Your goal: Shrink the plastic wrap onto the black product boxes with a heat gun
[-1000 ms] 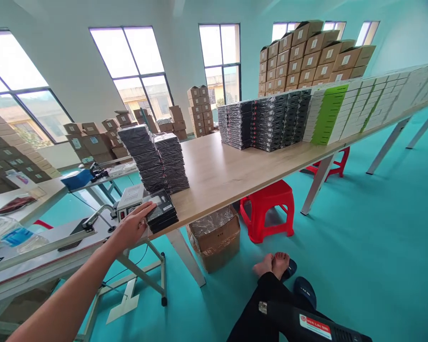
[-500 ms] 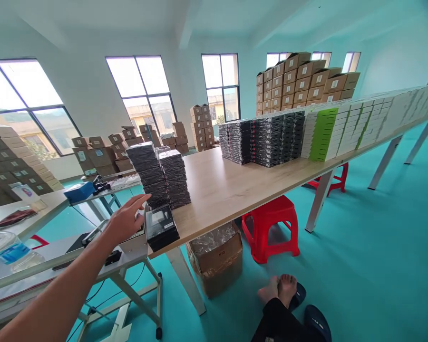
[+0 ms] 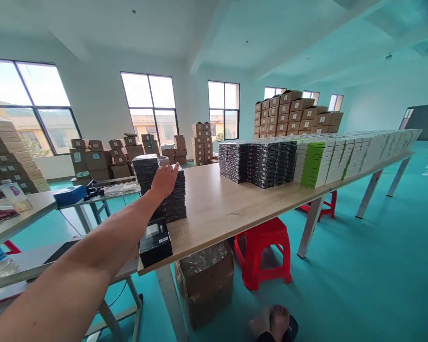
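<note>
Bare left hand (image 3: 165, 179): lying over the top of two adjoining columns of flat black boxes in glossy film (image 3: 174, 204), bending the fingers partway without closing into a fist; showing too little of the fingertips to tell whether gripping a box or only touching.
Left forearm (image 3: 92, 259): extending from the lower left corner, passing in front of the columns.
Right hand: lying outside the view, so leaving openness and hold impossible to tell.
Columns: standing side by side near the left end of a long, pale wood-grain table (image 3: 210, 199).
Low pile of black boxes (image 3: 155, 243): resting at the table's near corner, just in front of the columns, bearing a white label (image 3: 163, 240) on the upper face.
Broad block of black boxes (image 3: 258, 164): standing farther along the table, well apart from the columns.
Bright green stack (image 3: 312, 165): rising beyond the black block, bordering a long row of white boxes (image 3: 374, 152).
Red plastic stool (image 3: 262, 254): standing partly beneath the table's edge.
Brown cardboard carton with clear film inside (image 3: 209, 294): sitting under the table, to the left of the stool.
Bare feet (image 3: 276, 320): resting above a turquoise floor (image 3: 360, 275), beside a dark slipper (image 3: 293, 327).
Brown carton stacks (image 3: 288, 116): lining the background before dark-framed windows (image 3: 224, 109).
</note>
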Motion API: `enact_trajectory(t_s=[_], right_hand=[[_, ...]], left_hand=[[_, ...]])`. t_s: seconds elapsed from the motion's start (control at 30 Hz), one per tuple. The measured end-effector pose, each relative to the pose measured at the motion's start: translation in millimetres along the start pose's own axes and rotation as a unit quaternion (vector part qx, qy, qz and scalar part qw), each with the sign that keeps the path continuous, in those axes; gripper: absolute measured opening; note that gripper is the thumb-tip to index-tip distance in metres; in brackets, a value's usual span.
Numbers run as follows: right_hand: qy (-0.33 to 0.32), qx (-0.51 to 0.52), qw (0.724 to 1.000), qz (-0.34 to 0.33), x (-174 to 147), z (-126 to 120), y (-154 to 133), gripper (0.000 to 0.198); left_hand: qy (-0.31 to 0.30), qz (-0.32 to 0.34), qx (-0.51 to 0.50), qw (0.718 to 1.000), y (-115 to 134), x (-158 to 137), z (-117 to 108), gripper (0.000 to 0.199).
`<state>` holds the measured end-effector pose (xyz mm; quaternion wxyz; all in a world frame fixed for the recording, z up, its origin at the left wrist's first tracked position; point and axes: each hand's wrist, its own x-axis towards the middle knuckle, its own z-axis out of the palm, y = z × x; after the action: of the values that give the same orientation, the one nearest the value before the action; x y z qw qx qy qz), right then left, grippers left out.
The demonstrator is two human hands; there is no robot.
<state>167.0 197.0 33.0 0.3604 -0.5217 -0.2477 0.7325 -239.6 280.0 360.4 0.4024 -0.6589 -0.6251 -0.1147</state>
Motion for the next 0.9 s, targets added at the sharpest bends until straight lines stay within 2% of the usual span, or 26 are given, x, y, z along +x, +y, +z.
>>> enact_trajectory(t_s=[0.13,0.23,0.3,0.4,0.43,0.47,0.5,0.53,0.6,0.67,0.73,0.8,0.87,0.9], right_hand=[[0.031,-0.002,0.999,-0.005,9.4,-3.4,2.7,0.063],[0.045,-0.002,0.999,0.001,18.3,-7.1,6.1,0.061],[0.051,0.0,0.999,0.005,23.8,-9.4,9.1,0.059],[0.058,0.004,0.998,0.011,30.1,-11.2,14.9,0.057],[0.058,0.005,0.998,0.012,31.7,-11.2,16.8,0.057],[0.058,0.006,0.998,0.014,33.0,-10.9,18.4,0.057],[0.057,0.006,0.998,0.016,34.1,-10.4,19.6,0.056],[0.056,0.007,0.998,0.018,35.3,-9.6,20.5,0.056],[0.053,0.007,0.998,0.021,37.5,-7.2,21.0,0.055],[0.048,0.006,0.999,0.024,39.7,-3.8,21.0,0.049],[0.041,0.007,0.999,0.028,39.9,-0.3,22.3,0.039],[0.031,0.012,0.999,0.033,34.9,0.7,27.2,0.027],[0.018,0.02,0.999,0.042,21.1,-5.2,37.7,0.022],[0.013,0.026,0.998,0.046,10.2,-12.0,45.4,0.019]], left_hand=[[0.038,-0.018,-0.03,0.999,-3.0,-12.8,-19.6,0.041],[0.099,-0.078,-0.134,0.983,-1.6,-27.5,-55.2,0.039],[0.117,-0.127,-0.234,0.957,2.7,-45.3,-86.6,0.04],[0.074,-0.23,-0.39,0.889,18.9,-89.8,-127.5,0.049],[0.053,-0.258,-0.445,0.856,28.8,-109.8,-134.7,0.055],[0.008,-0.29,-0.499,0.816,41.7,-132.1,-137.1,0.061],[-0.064,-0.314,-0.561,0.763,57.4,-156.5,-134.6,0.064],[-0.147,-0.32,-0.625,0.696,75.8,-182.2,-127.7,0.065],[-0.274,-0.332,-0.709,0.559,116.8,-234.6,-105.0,0.062],[-0.358,-0.343,-0.745,0.446,156.1,-281.6,-80.1,0.065],[-0.394,-0.35,-0.777,0.345,185.3,-317.7,-63.1,0.066],[-0.43,-0.324,-0.807,0.242,200.8,-341.6,-57.7,0.063],[-0.444,-0.296,-0.826,0.183,206.2,-356.5,-61.6,0.06],[-0.447,-0.287,-0.83,0.168,207.0,-362.1,-65.5,0.058]])
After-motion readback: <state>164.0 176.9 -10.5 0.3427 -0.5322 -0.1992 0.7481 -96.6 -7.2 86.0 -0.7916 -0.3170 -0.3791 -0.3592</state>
